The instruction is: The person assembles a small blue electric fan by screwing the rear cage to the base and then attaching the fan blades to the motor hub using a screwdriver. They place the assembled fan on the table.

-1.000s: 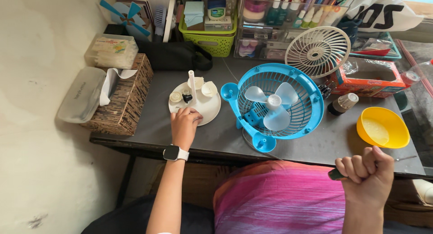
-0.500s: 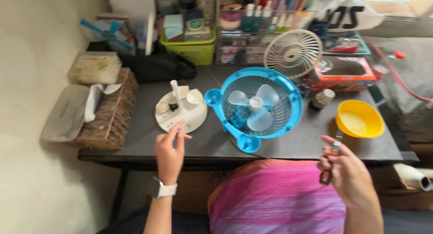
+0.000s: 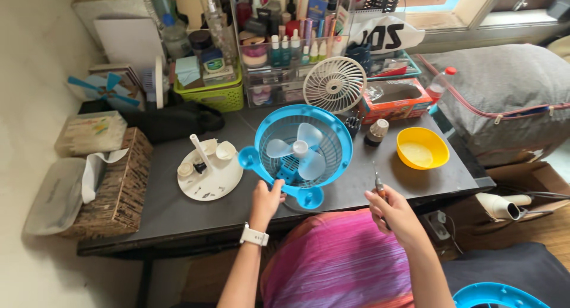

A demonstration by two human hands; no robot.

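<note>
A blue fan housing [image 3: 301, 151] with pale blue blades lies face up on the dark table [image 3: 148, 210]. My left hand [image 3: 265, 199], with a white watch on its wrist, touches the lower left rim of the housing with its fingertips. My right hand [image 3: 395, 212] is closed round a small screwdriver [image 3: 378, 183], whose tip points up toward the table's front edge. A white round plate [image 3: 211, 172] left of the fan carries a white post and small loose parts.
A yellow bowl [image 3: 421, 148] sits at the right. A white fan grille [image 3: 335, 85] leans behind the blue fan. An orange box [image 3: 395, 100], a green basket [image 3: 209, 94], clear organisers with bottles and a woven tissue box [image 3: 116, 192] crowd the back and left.
My left hand has left the white plate and moved right onto the blue fan's rim. My right hand has risen toward the table with the screwdriver. The view has pulled back and shifted right.
</note>
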